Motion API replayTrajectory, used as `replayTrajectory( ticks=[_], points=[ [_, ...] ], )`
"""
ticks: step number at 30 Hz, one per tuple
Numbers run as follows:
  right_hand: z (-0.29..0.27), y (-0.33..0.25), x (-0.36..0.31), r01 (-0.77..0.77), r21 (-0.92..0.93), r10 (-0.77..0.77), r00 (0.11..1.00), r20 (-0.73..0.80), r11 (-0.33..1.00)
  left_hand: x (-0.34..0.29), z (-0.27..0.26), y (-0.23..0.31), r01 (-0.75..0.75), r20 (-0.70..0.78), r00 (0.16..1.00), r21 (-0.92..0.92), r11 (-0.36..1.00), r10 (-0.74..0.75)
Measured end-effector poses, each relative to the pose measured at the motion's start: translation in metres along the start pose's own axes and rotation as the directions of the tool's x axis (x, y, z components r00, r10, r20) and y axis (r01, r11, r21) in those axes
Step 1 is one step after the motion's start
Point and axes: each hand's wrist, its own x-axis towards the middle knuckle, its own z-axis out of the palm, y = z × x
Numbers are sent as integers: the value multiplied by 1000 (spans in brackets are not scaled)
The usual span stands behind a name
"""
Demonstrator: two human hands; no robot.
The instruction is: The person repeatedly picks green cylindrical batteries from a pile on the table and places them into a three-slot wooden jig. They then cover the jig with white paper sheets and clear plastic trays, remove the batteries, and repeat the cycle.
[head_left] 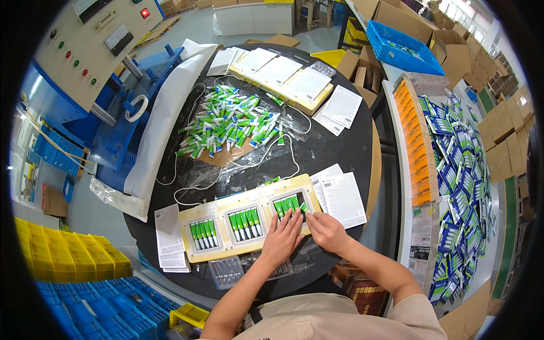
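Observation:
A yellow-rimmed tray (231,197) with three clear-lined pockets lies across the near part of the round black table. Small green-and-white tubes (204,233) stand in a row in its left pocket, and more tubes (245,223) fill the middle one. Over the right pocket, my left hand (281,238) rests with outstretched fingers on the tubes (286,205) there, hiding their lower ends. Beside it, at the pocket's right edge, my right hand (327,231) has its fingers closed around a single green tube (304,208), mostly covered by the fingers.
A heap of loose tubes (229,122) lies beyond the tray. Another yellow tray (317,102) with white cards sits at the far edge. Printed cards (343,198) flank the near tray; white cords (293,156) cross the table. A blue machine (113,130) stands left, packed blisters (453,198) right.

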Motion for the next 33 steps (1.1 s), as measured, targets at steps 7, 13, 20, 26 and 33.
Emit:
replayTrajectory(
  ticks=[7,13,20,26,33],
  points=[
    [17,-5,-1,-128,66,115,978,176,990,1,0,-1,-2,-2,1000,-13,1000,2],
    [28,3,-8,-278,261,271,961,62,925,1,-6,-1,-1,4,1000,-71,997,1],
    [17,8,-7,-362,185,363,931,30,914,8,-14,-4,116,-3,993,-61,991,-117],
    [-35,42,-65,-454,-217,500,731,465,864,-46,-41,-42,209,-138,964,-134,969,-227],
    [-31,57,-107,-258,-115,272,732,625,959,-224,-125,-175,695,-109,718,61,717,-687]
  ],
)
